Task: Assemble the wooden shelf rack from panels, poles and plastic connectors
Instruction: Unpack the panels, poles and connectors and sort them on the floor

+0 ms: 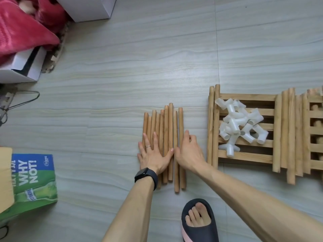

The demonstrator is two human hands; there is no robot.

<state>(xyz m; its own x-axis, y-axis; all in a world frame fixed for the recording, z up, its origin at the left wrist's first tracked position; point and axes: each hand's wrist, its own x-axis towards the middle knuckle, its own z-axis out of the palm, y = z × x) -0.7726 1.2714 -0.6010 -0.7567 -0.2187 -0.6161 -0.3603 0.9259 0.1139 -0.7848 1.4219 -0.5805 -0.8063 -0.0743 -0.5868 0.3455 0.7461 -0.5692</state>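
Several wooden poles (pixel 166 123) lie side by side on the floor in the middle of the view. My left hand (pixel 153 155) lies flat on the left poles, fingers straight and spread. My right hand (pixel 188 152) rests on the two rightmost poles with fingers extended. To the right, a slatted wooden panel (pixel 244 157) carries a heap of white plastic connectors (pixel 239 124), with two poles (pixel 213 126) along its left edge. More poles (pixel 288 133) and a second panel (pixel 316 137) sit at the far right.
My foot in a dark slipper (pixel 199 222) stands just below the poles. A green and blue carton (pixel 33 180) lies at the left, a wire hanger (pixel 26 100) above it, white boxes (pixel 22 67) and red cloth (pixel 22 27) in the top left corner.
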